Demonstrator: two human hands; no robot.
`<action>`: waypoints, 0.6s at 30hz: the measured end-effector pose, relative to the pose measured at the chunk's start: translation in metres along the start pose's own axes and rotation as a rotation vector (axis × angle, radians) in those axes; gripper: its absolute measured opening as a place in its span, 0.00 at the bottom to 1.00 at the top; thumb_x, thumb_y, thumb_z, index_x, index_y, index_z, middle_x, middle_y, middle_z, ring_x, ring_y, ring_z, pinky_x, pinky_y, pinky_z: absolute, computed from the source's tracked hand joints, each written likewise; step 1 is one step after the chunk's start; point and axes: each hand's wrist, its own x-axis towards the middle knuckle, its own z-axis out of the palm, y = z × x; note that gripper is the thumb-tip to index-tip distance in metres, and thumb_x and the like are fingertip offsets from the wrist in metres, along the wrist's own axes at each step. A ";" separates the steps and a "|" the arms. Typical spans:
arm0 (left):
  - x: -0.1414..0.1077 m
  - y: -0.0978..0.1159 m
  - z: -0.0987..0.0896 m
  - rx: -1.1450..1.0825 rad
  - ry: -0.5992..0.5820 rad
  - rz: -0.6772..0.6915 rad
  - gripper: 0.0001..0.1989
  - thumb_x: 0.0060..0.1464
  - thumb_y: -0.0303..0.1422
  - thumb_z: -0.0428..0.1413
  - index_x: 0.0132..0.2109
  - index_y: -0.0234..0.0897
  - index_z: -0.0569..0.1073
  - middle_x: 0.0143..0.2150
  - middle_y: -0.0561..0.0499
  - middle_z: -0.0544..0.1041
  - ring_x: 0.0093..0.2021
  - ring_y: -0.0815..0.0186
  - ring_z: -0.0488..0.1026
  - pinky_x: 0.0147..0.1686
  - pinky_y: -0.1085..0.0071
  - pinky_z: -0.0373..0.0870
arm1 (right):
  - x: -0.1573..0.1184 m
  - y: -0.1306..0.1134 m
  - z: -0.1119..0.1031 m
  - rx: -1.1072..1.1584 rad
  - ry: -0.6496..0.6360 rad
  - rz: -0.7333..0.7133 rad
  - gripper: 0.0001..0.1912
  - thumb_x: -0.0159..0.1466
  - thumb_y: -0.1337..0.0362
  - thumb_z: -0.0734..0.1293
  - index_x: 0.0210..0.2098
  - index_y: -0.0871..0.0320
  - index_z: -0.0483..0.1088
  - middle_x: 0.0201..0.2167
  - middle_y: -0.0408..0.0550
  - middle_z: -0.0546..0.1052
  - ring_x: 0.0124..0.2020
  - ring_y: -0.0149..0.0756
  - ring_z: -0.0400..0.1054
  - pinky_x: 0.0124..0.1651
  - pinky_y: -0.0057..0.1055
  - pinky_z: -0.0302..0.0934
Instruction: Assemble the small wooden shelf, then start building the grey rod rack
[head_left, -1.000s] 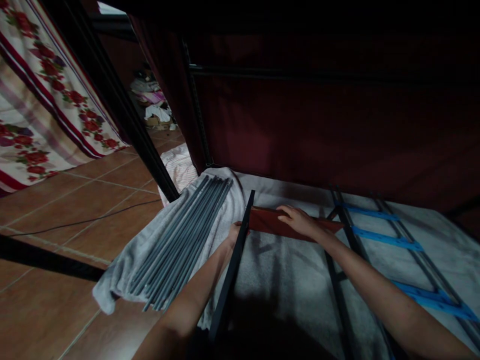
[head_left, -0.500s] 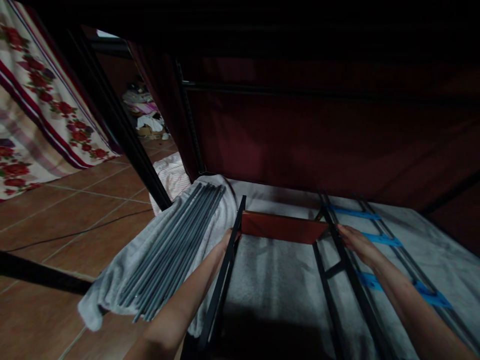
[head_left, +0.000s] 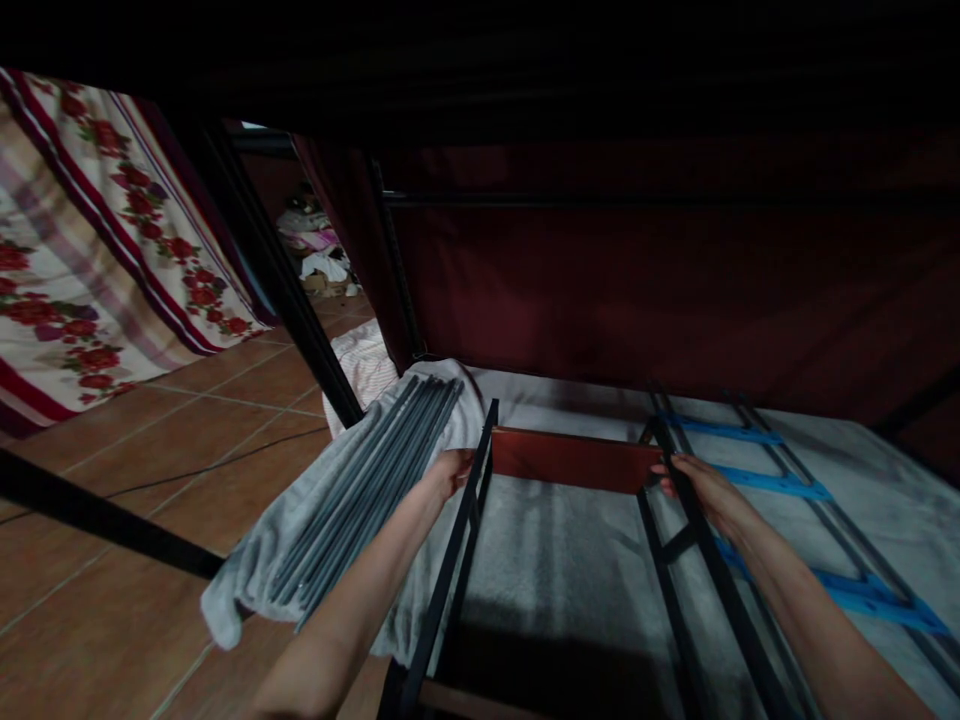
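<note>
A reddish-brown board spans the far part of a black metal frame with two long side rails. My left hand is at the outer side of the left rail, fingers closed against it near the board's left end; part of them is hidden by the rail. At the board's right end, my right hand wraps round the right rail, fingertips showing on its inner side. Left of the frame, a bundle of grey rods lies on a grey blanket.
Right of the frame lie long dark bars with blue crosspieces. A black post rises at the left beside a floral cloth. Dark red fabric hangs behind. A cable runs over the tiled floor.
The view has shifted, so most things appear slightly lower and further right. More of my left hand shows beside the left rail, and my right fingertips now show inside the right rail.
</note>
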 end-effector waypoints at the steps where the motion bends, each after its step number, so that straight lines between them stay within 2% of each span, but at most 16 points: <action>1: -0.006 0.004 -0.002 -0.021 0.006 -0.031 0.07 0.61 0.27 0.48 0.37 0.28 0.70 0.24 0.51 0.72 0.21 0.72 0.70 0.23 0.77 0.68 | 0.001 -0.001 0.001 0.005 0.000 0.010 0.04 0.63 0.66 0.65 0.39 0.56 0.69 0.35 0.49 0.80 0.23 0.29 0.72 0.28 0.25 0.71; 4: -0.028 0.018 -0.004 -0.083 -0.030 -0.077 0.08 0.61 0.30 0.47 0.38 0.31 0.69 0.27 0.48 0.75 0.24 0.68 0.74 0.27 0.73 0.73 | 0.003 -0.006 0.005 0.042 -0.004 0.053 0.05 0.62 0.67 0.66 0.39 0.57 0.68 0.34 0.49 0.80 0.22 0.29 0.71 0.26 0.25 0.71; 6: -0.045 0.024 0.001 -0.137 -0.078 -0.092 0.10 0.62 0.34 0.48 0.40 0.31 0.70 0.30 0.45 0.77 0.28 0.65 0.76 0.30 0.69 0.75 | 0.005 -0.009 0.010 0.083 0.007 0.083 0.04 0.62 0.67 0.66 0.38 0.58 0.67 0.32 0.50 0.80 0.20 0.27 0.69 0.23 0.23 0.70; 8: -0.058 0.027 0.010 -0.175 -0.093 -0.091 0.10 0.61 0.35 0.51 0.40 0.30 0.70 0.32 0.43 0.77 0.29 0.64 0.77 0.31 0.69 0.75 | 0.005 -0.011 0.016 0.133 0.023 0.109 0.03 0.63 0.66 0.66 0.36 0.59 0.67 0.28 0.48 0.78 0.16 0.25 0.65 0.17 0.20 0.64; 12: -0.070 0.029 0.028 -0.114 0.008 -0.026 0.03 0.57 0.25 0.54 0.39 0.30 0.69 0.25 0.49 0.74 0.21 0.72 0.70 0.20 0.79 0.67 | 0.000 -0.016 0.023 0.223 -0.023 0.113 0.05 0.63 0.66 0.65 0.31 0.59 0.64 0.20 0.42 0.70 0.13 0.21 0.58 0.10 0.14 0.51; 15: -0.075 0.035 0.035 -0.094 0.027 -0.008 0.08 0.54 0.18 0.52 0.40 0.32 0.68 0.22 0.53 0.70 0.16 0.74 0.65 0.15 0.81 0.61 | -0.010 -0.027 0.023 0.248 -0.066 0.085 0.08 0.62 0.66 0.66 0.29 0.58 0.62 0.19 0.41 0.67 0.13 0.21 0.56 0.10 0.14 0.48; 18: -0.086 0.051 0.038 -0.086 -0.010 0.041 0.12 0.52 0.16 0.51 0.41 0.33 0.68 0.23 0.54 0.70 0.17 0.75 0.65 0.16 0.81 0.60 | -0.023 -0.052 0.021 0.264 -0.082 0.031 0.08 0.62 0.65 0.66 0.28 0.59 0.62 0.19 0.41 0.66 0.14 0.21 0.54 0.10 0.14 0.47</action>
